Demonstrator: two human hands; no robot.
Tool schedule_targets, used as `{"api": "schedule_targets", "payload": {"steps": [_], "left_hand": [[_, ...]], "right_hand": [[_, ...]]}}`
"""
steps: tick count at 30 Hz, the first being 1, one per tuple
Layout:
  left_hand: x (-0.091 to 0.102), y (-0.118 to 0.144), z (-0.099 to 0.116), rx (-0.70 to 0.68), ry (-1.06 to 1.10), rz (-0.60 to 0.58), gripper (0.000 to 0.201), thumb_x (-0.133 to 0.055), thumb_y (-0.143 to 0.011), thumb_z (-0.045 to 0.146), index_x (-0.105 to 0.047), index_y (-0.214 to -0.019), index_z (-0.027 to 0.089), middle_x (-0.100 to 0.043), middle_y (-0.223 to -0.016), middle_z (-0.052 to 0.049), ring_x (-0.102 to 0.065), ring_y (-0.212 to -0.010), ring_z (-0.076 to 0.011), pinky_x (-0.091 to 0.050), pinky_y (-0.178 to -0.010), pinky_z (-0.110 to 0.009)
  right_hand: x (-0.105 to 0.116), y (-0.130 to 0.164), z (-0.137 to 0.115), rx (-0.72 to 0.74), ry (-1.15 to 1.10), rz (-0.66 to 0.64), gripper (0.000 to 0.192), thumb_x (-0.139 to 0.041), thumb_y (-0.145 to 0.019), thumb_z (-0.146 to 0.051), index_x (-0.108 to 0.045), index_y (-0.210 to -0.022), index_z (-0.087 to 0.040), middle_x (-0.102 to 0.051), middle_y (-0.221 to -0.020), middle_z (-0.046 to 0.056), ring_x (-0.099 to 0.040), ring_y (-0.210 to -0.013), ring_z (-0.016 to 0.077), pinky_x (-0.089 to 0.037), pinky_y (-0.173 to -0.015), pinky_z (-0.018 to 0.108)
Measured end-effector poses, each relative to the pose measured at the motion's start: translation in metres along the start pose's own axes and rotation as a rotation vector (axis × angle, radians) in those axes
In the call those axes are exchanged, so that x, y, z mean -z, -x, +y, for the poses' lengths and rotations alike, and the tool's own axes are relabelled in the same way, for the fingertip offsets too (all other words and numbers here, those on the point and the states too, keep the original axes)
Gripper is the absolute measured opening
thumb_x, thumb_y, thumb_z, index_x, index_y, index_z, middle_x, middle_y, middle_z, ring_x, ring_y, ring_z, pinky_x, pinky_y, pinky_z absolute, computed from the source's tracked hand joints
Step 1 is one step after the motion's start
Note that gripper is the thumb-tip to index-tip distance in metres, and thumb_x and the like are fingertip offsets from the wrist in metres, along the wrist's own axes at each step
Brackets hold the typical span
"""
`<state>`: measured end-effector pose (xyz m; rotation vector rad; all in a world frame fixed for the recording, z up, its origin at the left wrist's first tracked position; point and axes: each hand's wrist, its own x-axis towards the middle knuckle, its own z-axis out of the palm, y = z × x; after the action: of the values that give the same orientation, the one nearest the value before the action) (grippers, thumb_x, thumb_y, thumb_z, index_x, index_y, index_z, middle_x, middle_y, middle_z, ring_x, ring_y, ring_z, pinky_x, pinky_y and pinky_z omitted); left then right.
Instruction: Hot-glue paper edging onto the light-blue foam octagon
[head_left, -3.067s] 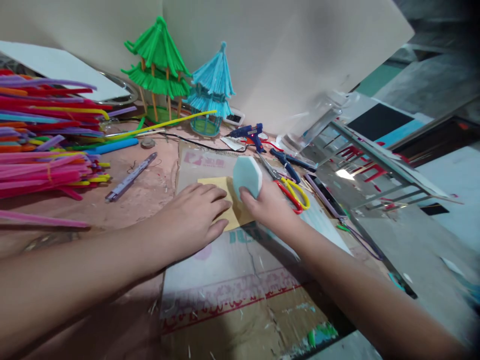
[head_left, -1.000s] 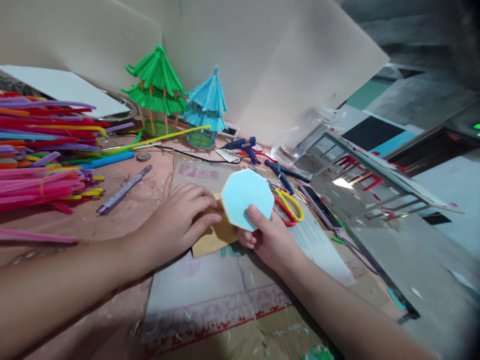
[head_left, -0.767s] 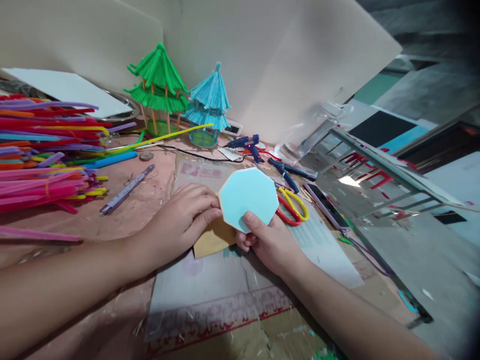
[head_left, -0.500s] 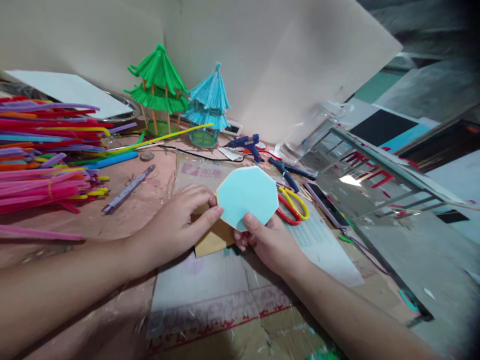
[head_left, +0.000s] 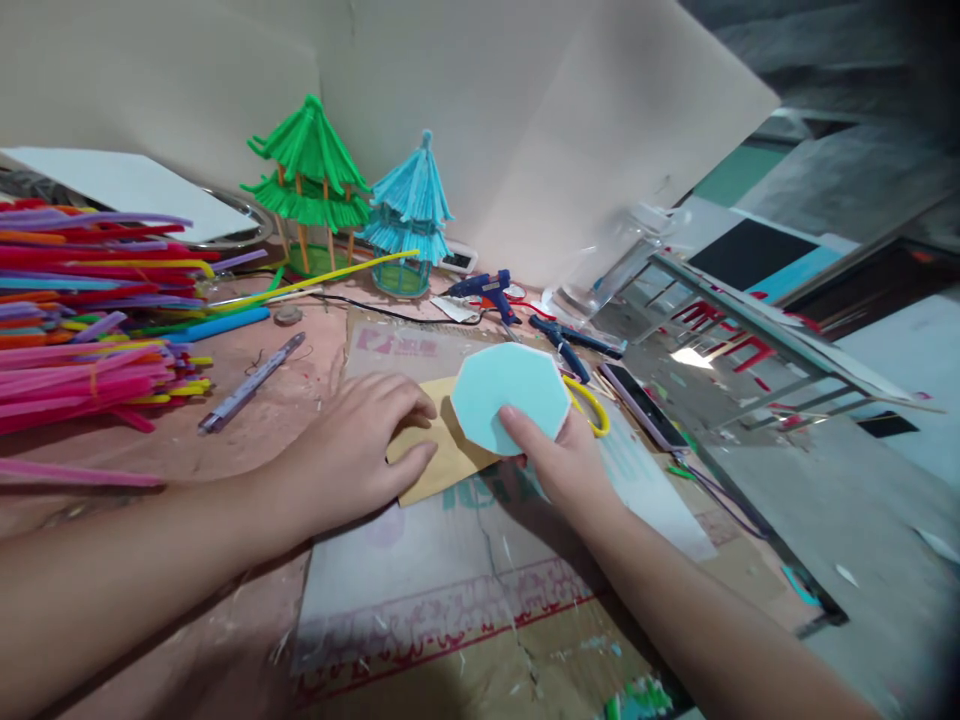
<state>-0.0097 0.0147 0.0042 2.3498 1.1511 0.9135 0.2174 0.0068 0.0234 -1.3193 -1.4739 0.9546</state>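
Note:
A light blue octagonal board (head_left: 502,388) is held up in my right hand (head_left: 566,455), the thumb lying on its face. My left hand (head_left: 367,440) is apart from the board, thumb and fingers parted, at the left end of a tan piece of card (head_left: 442,460). That card lies on a plastic-covered cardboard sheet (head_left: 375,600), partly beneath the octagon. Yellow scissor handles (head_left: 596,408) show behind my right hand; the rest of the scissors is hidden.
Bundles of coloured pipe cleaners (head_left: 82,380) fill the left side, near a pen (head_left: 251,385). Behind stand a green pagoda model (head_left: 311,190) and a blue one (head_left: 409,220). A glue gun (head_left: 484,288), pliers (head_left: 570,345) and a phone (head_left: 643,405) lie towards the right table edge.
My left hand has let go of the octagonal board. My right hand has carried it slightly right, uncovering more of the tan card and covering the red scissor handle.

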Motion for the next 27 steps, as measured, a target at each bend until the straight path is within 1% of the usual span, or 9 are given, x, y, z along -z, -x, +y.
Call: {"api": "schedule_targets", "payload": {"steps": [2, 4, 10, 13, 16, 18, 22, 24, 27], "left_hand": [[-0.003, 0.002, 0.000, -0.044, -0.098, -0.062, 0.022, -0.060, -0.087, 0.032, -0.062, -0.103, 0.017, -0.062, -0.108, -0.007, -0.056, -0.105, -0.0266, -0.045, -0.094, -0.044], [-0.006, 0.003, 0.000, -0.069, -0.162, -0.119, 0.022, -0.057, -0.090, 0.033, -0.064, -0.104, 0.018, -0.061, -0.114, -0.008, -0.055, -0.109, -0.0280, -0.044, -0.097, -0.046], [-0.007, 0.003, 0.001, -0.133, -0.264, -0.172, 0.026, -0.051, -0.095, 0.035, -0.065, -0.107, 0.018, -0.061, -0.112, -0.010, -0.056, -0.109, -0.0295, -0.046, -0.097, -0.049], [-0.005, 0.004, 0.002, -0.143, -0.286, -0.195, 0.028, -0.050, -0.096, 0.040, -0.066, -0.102, 0.018, -0.061, -0.109, -0.010, -0.057, -0.107, -0.0294, -0.048, -0.095, -0.049], [-0.004, 0.004, 0.003, -0.132, -0.277, -0.203, 0.029, -0.050, -0.097, 0.041, -0.066, -0.103, 0.018, -0.060, -0.113, -0.010, -0.056, -0.110, -0.0289, -0.047, -0.098, -0.047], [-0.005, 0.004, 0.004, -0.131, -0.276, -0.205, 0.028, -0.050, -0.097, 0.041, -0.065, -0.102, 0.018, -0.060, -0.114, -0.010, -0.055, -0.113, -0.0291, -0.046, -0.100, -0.047], [-0.006, 0.001, 0.004, -0.123, -0.300, -0.211, 0.029, -0.049, -0.097, 0.041, -0.065, -0.101, 0.017, -0.060, -0.109, -0.011, -0.056, -0.108, -0.0298, -0.047, -0.096, -0.048], [-0.005, 0.001, 0.004, -0.109, -0.299, -0.209, 0.029, -0.050, -0.096, 0.041, -0.065, -0.103, 0.017, -0.061, -0.109, -0.011, -0.057, -0.106, -0.0298, -0.048, -0.094, -0.049], [-0.004, 0.002, 0.006, -0.100, -0.290, -0.212, 0.028, -0.051, -0.096, 0.040, -0.066, -0.102, 0.017, -0.061, -0.110, -0.011, -0.057, -0.106, -0.0295, -0.048, -0.094, -0.048]], "right_hand": [[0.001, -0.002, 0.000, 0.082, 0.149, -0.009, 0.020, -0.068, -0.083, -0.037, -0.066, -0.089, -0.018, -0.071, -0.082, 0.004, -0.063, -0.069, 0.0168, -0.052, -0.066, 0.029], [0.000, -0.003, 0.001, 0.126, 0.278, -0.042, 0.019, -0.062, -0.085, -0.036, -0.064, -0.085, -0.018, -0.069, -0.079, 0.004, -0.062, -0.071, 0.0180, -0.051, -0.068, 0.031], [-0.013, -0.012, -0.008, 0.191, 0.644, -0.094, 0.019, -0.051, -0.084, -0.035, -0.054, -0.075, -0.019, -0.058, -0.064, 0.002, -0.052, -0.059, 0.0165, -0.041, -0.058, 0.029], [-0.013, -0.005, -0.019, 0.251, 0.787, -0.132, 0.016, -0.048, -0.083, -0.032, -0.051, -0.075, -0.019, -0.052, -0.060, 0.001, -0.045, -0.053, 0.0146, -0.035, -0.054, 0.029], [-0.008, 0.009, -0.025, 0.300, 0.880, -0.177, 0.013, -0.047, -0.083, -0.028, -0.054, -0.079, -0.018, -0.048, -0.056, -0.001, -0.039, -0.049, 0.0131, -0.029, -0.051, 0.028], [-0.007, 0.010, -0.025, 0.328, 0.938, -0.179, 0.014, -0.046, -0.085, -0.027, -0.057, -0.082, -0.018, -0.048, -0.055, -0.001, -0.037, -0.046, 0.0130, -0.027, -0.050, 0.028], [-0.020, -0.019, -0.018, 0.407, 1.055, -0.162, 0.020, -0.043, -0.088, -0.029, -0.059, -0.085, -0.017, -0.059, -0.065, 0.005, -0.043, -0.052, 0.0163, -0.027, -0.054, 0.031], [-0.024, -0.031, -0.017, 0.402, 1.082, -0.151, 0.021, -0.043, -0.087, -0.028, -0.060, -0.088, -0.016, -0.062, -0.071, 0.008, -0.047, -0.056, 0.0183, -0.027, -0.055, 0.031], [-0.020, -0.023, -0.023, 0.382, 1.048, -0.204, 0.022, -0.044, -0.087, -0.027, -0.061, -0.094, -0.015, -0.062, -0.072, 0.007, -0.050, -0.059, 0.0188, -0.029, -0.055, 0.030]]}}
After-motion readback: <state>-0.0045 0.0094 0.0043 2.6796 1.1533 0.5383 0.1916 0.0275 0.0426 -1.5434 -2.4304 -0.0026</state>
